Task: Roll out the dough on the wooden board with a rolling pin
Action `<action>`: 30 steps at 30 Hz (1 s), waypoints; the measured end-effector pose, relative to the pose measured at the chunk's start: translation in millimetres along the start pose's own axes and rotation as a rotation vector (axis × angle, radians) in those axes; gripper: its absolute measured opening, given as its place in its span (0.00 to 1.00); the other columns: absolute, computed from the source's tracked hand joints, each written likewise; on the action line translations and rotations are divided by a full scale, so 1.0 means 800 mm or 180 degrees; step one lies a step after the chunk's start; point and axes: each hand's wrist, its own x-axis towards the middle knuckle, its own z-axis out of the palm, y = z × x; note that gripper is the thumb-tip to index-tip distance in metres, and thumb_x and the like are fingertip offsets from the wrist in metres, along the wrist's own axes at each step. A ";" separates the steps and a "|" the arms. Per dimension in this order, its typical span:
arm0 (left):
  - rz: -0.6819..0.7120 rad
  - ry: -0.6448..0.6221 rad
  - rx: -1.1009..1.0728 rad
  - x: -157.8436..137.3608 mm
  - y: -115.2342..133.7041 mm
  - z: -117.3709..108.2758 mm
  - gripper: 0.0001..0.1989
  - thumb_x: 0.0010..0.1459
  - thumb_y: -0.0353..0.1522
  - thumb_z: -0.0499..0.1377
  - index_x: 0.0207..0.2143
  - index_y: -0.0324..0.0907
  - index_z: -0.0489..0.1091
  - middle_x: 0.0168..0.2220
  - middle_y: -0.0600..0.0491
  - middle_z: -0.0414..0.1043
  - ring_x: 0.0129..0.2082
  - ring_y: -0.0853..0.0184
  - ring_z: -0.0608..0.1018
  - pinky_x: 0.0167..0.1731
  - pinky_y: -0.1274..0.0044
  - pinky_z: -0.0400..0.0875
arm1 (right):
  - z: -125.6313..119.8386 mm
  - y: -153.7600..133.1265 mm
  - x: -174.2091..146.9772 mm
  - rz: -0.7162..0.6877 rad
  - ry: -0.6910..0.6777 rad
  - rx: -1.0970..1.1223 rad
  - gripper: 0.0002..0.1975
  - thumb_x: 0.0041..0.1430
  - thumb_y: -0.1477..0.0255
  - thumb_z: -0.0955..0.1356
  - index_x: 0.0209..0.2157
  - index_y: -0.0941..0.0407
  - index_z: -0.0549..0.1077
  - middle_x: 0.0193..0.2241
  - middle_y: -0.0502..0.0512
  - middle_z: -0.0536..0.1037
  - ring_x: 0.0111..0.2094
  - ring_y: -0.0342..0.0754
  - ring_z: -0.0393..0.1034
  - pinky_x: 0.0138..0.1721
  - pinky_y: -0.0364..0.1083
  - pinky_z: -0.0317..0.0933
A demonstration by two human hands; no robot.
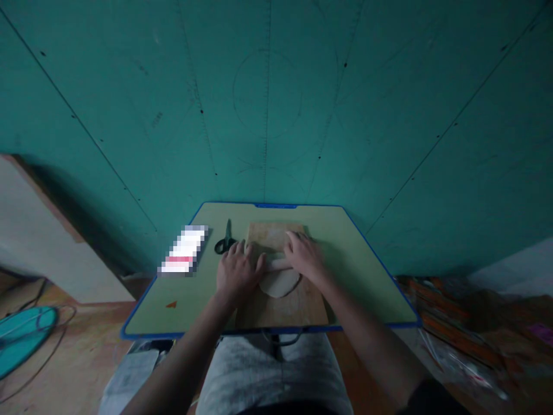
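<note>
A flattened round of pale dough (280, 283) lies on a wooden cutting board (283, 314). Across its far part rests a light rolling pin (277, 264), of which only the middle shows. My left hand (239, 267) is closed over the pin's left end, thumb pointing inward. On the other end my right hand (305, 253) is closed too, with its fingers curled over the pin. Both hands hide the pin's ends and part of the board's sides.
The board lies on a pale green table (363, 288) with a blue rim. Dark-handled scissors (225, 239) lie beside my left hand. Farther left are a phone-like slab with a blurred screen (185, 249) and a small orange triangle (171, 304). A green wall (276, 115) stands behind.
</note>
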 end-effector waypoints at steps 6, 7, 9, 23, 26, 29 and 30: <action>0.0228 0.0276 -0.0139 -0.053 0.012 -0.003 0.20 0.67 0.41 0.51 0.52 0.38 0.72 0.56 0.39 0.73 0.53 0.49 0.75 0.48 0.60 0.71 | 0.003 0.004 -0.081 -0.0558 0.0577 -0.0298 0.19 0.70 0.65 0.59 0.54 0.56 0.73 0.57 0.64 0.73 0.54 0.58 0.68 0.55 0.57 0.57; 0.0280 0.0267 -0.0117 -0.064 0.013 -0.002 0.19 0.66 0.40 0.52 0.51 0.38 0.72 0.56 0.39 0.73 0.54 0.48 0.75 0.48 0.59 0.71 | 0.005 0.005 -0.095 -0.0601 0.0584 -0.0273 0.19 0.69 0.65 0.60 0.54 0.56 0.73 0.57 0.63 0.73 0.54 0.58 0.67 0.56 0.57 0.57; 0.0444 0.0318 -0.0076 -0.085 0.014 -0.001 0.20 0.65 0.40 0.53 0.54 0.39 0.70 0.57 0.39 0.72 0.56 0.47 0.73 0.54 0.56 0.67 | 0.008 0.007 -0.120 -0.0676 0.0601 -0.0160 0.20 0.70 0.64 0.60 0.56 0.55 0.71 0.57 0.62 0.74 0.55 0.58 0.66 0.56 0.57 0.58; 0.0687 0.0177 -0.0020 -0.064 0.017 0.002 0.31 0.65 0.47 0.53 0.60 0.32 0.67 0.62 0.31 0.64 0.63 0.43 0.67 0.61 0.55 0.61 | 0.008 0.019 -0.103 -0.0835 0.0248 -0.0270 0.29 0.70 0.58 0.59 0.63 0.61 0.65 0.64 0.70 0.64 0.67 0.61 0.55 0.66 0.62 0.47; 0.0598 0.0131 -0.0067 -0.045 0.015 0.005 0.29 0.66 0.47 0.52 0.59 0.36 0.68 0.62 0.33 0.66 0.63 0.45 0.67 0.60 0.55 0.62 | 0.005 0.020 -0.082 -0.0805 0.0173 -0.0263 0.30 0.70 0.56 0.58 0.63 0.61 0.66 0.64 0.69 0.65 0.67 0.60 0.55 0.66 0.62 0.46; 0.0567 0.0059 0.0018 -0.024 0.011 0.006 0.28 0.67 0.46 0.50 0.60 0.37 0.68 0.62 0.34 0.66 0.63 0.47 0.68 0.59 0.56 0.64 | 0.002 0.019 -0.060 -0.0757 0.0056 -0.0290 0.30 0.70 0.55 0.57 0.63 0.60 0.67 0.64 0.68 0.66 0.67 0.59 0.55 0.67 0.61 0.43; 0.0555 0.0013 0.0056 -0.017 0.010 0.006 0.28 0.67 0.46 0.50 0.60 0.37 0.68 0.62 0.34 0.66 0.62 0.47 0.69 0.58 0.57 0.65 | 0.002 0.018 -0.053 -0.0728 0.0010 -0.0313 0.30 0.71 0.55 0.57 0.62 0.59 0.67 0.63 0.67 0.66 0.67 0.59 0.55 0.67 0.61 0.42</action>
